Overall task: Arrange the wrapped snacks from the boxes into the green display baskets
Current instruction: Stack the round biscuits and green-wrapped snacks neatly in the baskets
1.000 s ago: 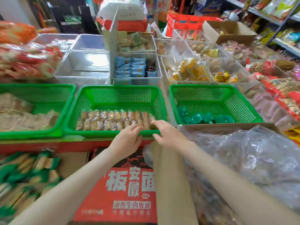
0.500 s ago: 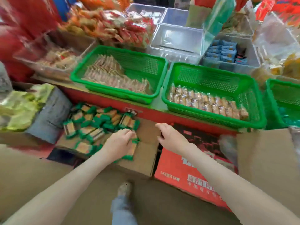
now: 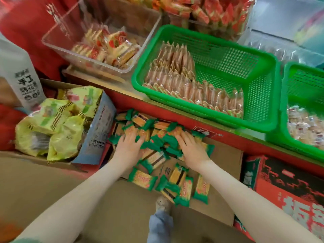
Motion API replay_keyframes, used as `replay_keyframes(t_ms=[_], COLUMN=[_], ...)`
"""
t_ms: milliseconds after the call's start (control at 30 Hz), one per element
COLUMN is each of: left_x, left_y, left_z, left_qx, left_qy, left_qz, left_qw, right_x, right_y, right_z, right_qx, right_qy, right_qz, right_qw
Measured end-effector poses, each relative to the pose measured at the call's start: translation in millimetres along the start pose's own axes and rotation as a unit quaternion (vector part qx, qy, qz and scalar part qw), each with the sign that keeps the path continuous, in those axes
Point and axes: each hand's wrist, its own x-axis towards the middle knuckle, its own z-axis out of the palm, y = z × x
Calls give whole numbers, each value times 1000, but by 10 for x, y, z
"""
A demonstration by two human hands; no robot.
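Right now, at far left, 1 white bag [image 3: 22, 74] is standing beside 1 blue-grey box of yellow-green pkts [image 3: 57, 123], approx. five showing. Behind them, 1 clear bin [image 3: 57, 32] is holding red-and-cream pkts.

At centre, the cardboard box [image 3: 224, 158] is sitting on the floor, below the tabletop [image 3: 133, 100] edge. The green-wrapped snacks [image 3: 157, 135] are lying in it in a jumbled heap, long axes pointing every way. The heap is too tangled to count. Approx. six more are lying loose on the near side.

Both hands are resting palm-down on the heap. The left hand [image 3: 128, 148] is pressing on its left side and the right hand [image 3: 192, 149] on its right. Fingers are spread, not clenched, and not closed round any pkt I can see. What's under the palms is hidden.

There are 2 green baskets in view. The first green basket [image 3: 259, 92] is sitting up and to the right of the hands, long axis running left to right. Rows of pinkish pkts [image 3: 184, 85] are filling its left and front, and the back right is bare mesh. The right hand is nearer to it. My guess is the next move is to scoop, then lift up and right over the edge.

The second green basket [image 3: 305, 85], cut off at the right, is holding pale pkts [image 3: 305, 127]. 1 red carton [image 3: 289, 199] is lying at lower right.
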Motion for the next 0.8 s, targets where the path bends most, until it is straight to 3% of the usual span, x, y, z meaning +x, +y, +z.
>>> replay_keyframes(t_ms=[233, 400, 667, 800], left_x=[318, 381, 398, 443], left_y=[-63, -58, 193, 485], left_z=[271, 330, 213, 89], left_qx=[-32, -40, -128, -262], left_qy=[-65, -65, 23, 31], left_qz=[58, 68, 76, 114], left_qw=[996, 995, 989, 958], right_x=[444, 574, 483, 185], right_y=[-11, 9, 167, 210], right_z=[208, 311, 226, -4], right_qx=[-169, -192, -72, 135], right_qy=[-50, -6, 69, 113], right_qz=[-41, -59, -111, -63], right_qw=[983, 980, 989, 982])
